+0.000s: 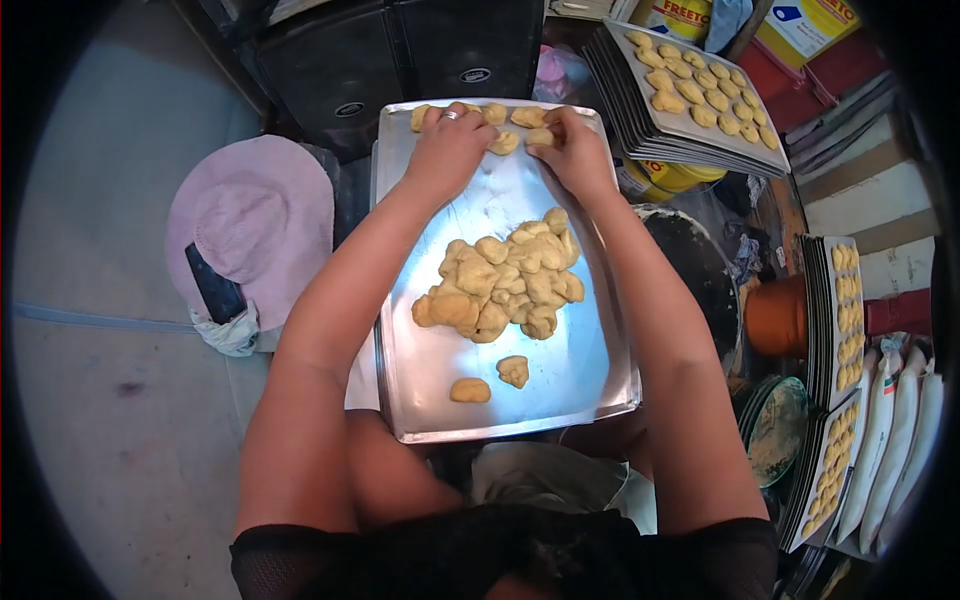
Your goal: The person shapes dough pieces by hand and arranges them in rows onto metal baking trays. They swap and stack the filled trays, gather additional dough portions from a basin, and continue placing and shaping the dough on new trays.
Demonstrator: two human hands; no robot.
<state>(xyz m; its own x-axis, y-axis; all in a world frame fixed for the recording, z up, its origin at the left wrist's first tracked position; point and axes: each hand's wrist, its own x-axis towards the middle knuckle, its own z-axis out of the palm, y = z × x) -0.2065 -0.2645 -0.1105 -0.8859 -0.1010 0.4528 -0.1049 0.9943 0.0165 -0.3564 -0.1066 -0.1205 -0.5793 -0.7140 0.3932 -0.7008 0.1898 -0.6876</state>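
Note:
A metal baking tray [400,395] lies across my lap. A heap of yellowish dough pieces [500,275] sits in its middle, with two loose pieces, a smooth dough lump [470,390] and a rougher one [513,371], nearer to me. Small shaped pieces of dough [503,143] line the far edge. There my left hand [448,155], wearing a ring, has its fingers curled down over dough that they partly hide. My right hand [578,155] is closed at the far right corner, its fingertips around a piece of dough [539,137].
Stacked trays of shaped dough [690,90] stand at the far right, and more trays [845,315] at the right edge. A pink hat [250,200] with a phone [213,285] lies left. Black cabinets [430,70] stand behind the tray. A bucket [690,260] is beyond my right arm.

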